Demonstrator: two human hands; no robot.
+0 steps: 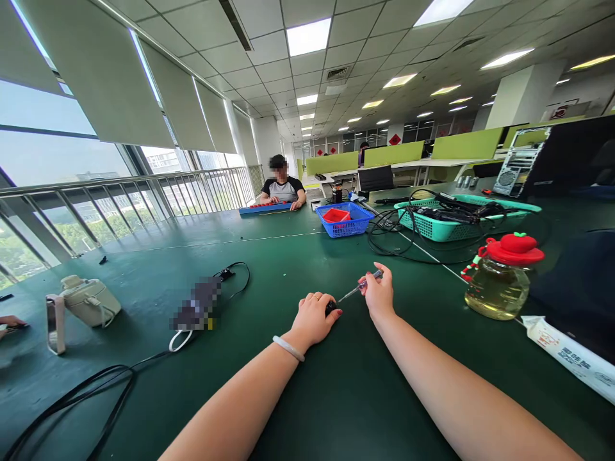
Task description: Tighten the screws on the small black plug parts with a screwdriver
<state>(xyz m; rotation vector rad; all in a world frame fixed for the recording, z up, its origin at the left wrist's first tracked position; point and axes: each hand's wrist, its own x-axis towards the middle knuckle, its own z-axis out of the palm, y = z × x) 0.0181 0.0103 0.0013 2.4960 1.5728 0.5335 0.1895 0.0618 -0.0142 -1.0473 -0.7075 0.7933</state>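
My left hand (314, 318) rests low over the green table (307, 397), its fingers wrapped round a small black object (330, 308) that shows between thumb and index finger. A pale bracelet (289, 348) circles the left wrist. To the right, my right hand (378, 291) grips the handle of a screwdriver (356, 292). The thin shaft slants down to the left, with its tip at or very near the black object; whether they touch cannot be made out.
A phone (196, 304) with a cable and a cream bottle (91, 301) lie left. Ahead are a blue basket (346, 226) and a teal basket (432, 229) of cables. A red-lidded jar (500, 288) and white packet (571, 352) sit right. A person (281, 189) sits beyond.
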